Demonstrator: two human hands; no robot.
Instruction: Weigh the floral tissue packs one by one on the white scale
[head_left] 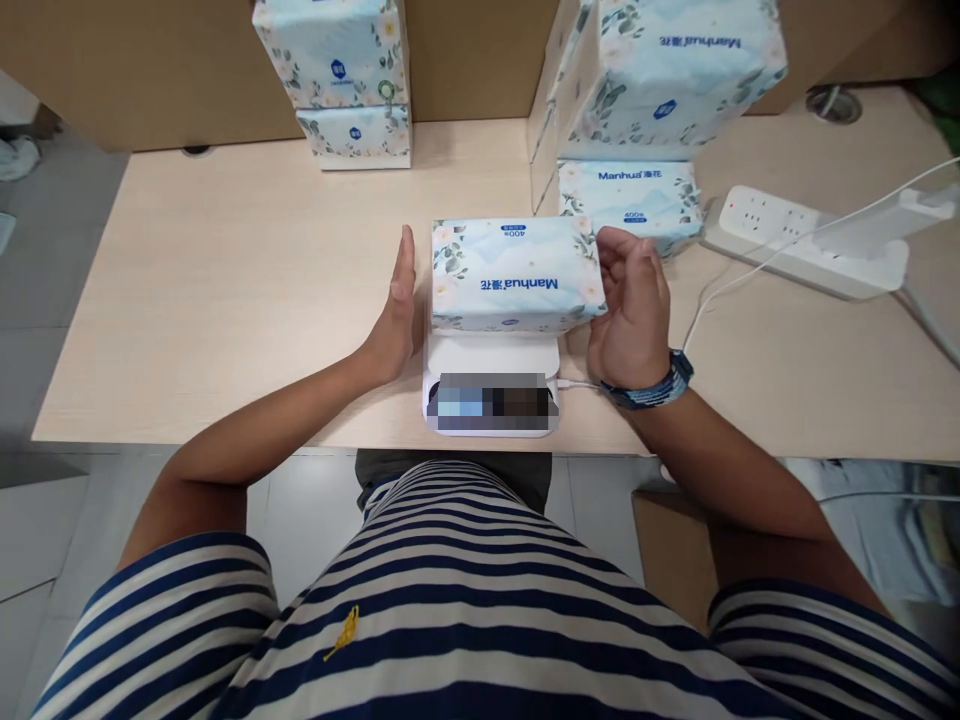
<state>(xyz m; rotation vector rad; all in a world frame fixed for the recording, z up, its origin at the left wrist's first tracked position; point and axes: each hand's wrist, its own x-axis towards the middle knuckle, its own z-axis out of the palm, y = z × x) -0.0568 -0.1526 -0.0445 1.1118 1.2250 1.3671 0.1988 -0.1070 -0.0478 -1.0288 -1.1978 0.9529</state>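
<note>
A tissue pack (517, 270), pale blue and white with printed flowers, lies across a white digital scale (491, 355) in front of me. Its right end hangs past the scale's plate. Just off the pack's left end, my left hand (394, 320) stands on edge with fingers straight, open and holding nothing. At the other end my right hand (634, 310) is cupped with its fingers loosely bent against or close beside the pack; its thumb stands apart. The scale's display (491, 402) is blurred out.
Stacked tissue packs stand at the back left (352, 80) and back right (675, 80), with another pack (630, 195) in front of the right stack. A white power strip (810, 245) with cables lies to the right. Brown cardboard (480, 60) rises behind the wooden table (225, 270).
</note>
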